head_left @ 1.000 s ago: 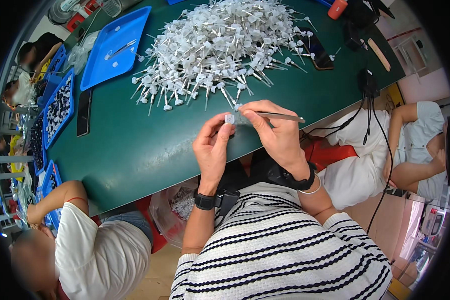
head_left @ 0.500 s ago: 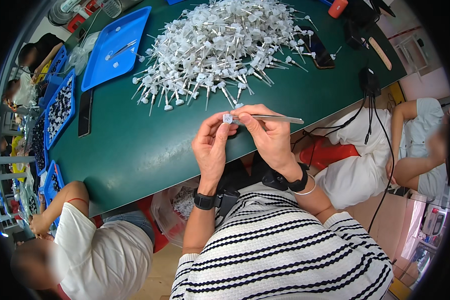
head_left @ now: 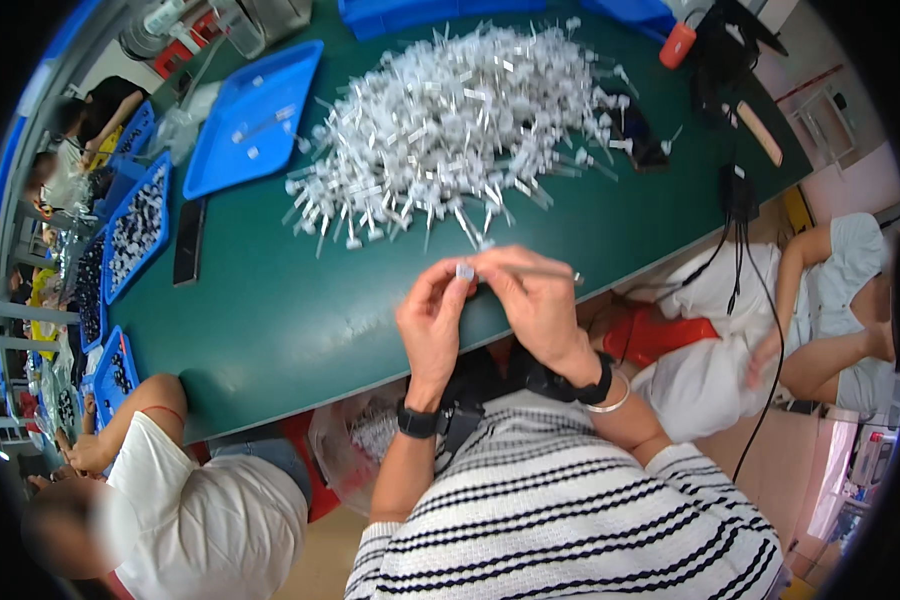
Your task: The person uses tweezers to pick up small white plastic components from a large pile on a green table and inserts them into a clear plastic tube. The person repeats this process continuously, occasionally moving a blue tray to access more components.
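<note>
My left hand (head_left: 429, 318) pinches a small white plastic part (head_left: 465, 271) between thumb and fingertips, just above the table's near edge. Held in my right hand (head_left: 541, 312) is a slim metal tool that looks like tweezers (head_left: 558, 274), its back end sticking out to the right. Its tip is hidden by my fingers, which meet those of my left hand. Beyond both hands spreads a large heap of white plastic pieces with thin metal stems (head_left: 450, 120). One such piece lies right by my right fingertips.
On the green table (head_left: 270, 330), a blue tray (head_left: 207, 170) holds tweezers and a few white bits. A dark phone (head_left: 188, 243) lies beside it; another (head_left: 642, 140) borders the heap. Bins of small parts (head_left: 135, 235) stand left. Co-workers sit on both sides. Black cables (head_left: 740, 230) hang right.
The whole view has shifted, so the table and heap sit lower in the picture. My hands stay together, the tweezers slightly more tilted. The right-hand co-worker's hand has moved.
</note>
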The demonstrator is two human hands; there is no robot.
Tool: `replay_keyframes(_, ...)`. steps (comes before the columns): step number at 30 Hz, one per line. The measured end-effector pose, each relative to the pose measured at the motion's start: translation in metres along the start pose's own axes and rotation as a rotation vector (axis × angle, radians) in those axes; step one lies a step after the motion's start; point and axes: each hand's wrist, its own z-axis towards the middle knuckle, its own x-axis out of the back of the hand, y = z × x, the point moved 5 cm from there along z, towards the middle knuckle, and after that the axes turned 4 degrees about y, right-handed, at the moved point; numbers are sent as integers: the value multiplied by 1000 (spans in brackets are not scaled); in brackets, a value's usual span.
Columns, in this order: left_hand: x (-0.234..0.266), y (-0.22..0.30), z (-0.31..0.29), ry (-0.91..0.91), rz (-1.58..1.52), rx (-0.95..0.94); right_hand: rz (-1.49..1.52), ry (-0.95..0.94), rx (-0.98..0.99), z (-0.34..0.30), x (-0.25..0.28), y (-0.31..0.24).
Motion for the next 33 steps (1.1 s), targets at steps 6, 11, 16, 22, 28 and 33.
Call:
replay_keyframes(6,-2,5,-1,-62,-111,-10,38,-37,50,8,12,-22)
replay_keyframes(11,-4,17,-10,-124,-157,-1,385,25,-146,-7,24,-8)
replay_keyframes(16,-8,21,-21,-143,-185,-28,536,-23,-181,-24,21,-14)
replay_keyframes(22,-10,28,-36,-135,-101,-102,531,-49,-143,-32,22,-17)
replay_keyframes(28,-8,34,-48,-94,-87,-155,568,-49,-121,-37,19,-23)
replay_keyframes(33,-5,41,-55,-55,-13,-209,550,-33,-90,-39,19,-28)
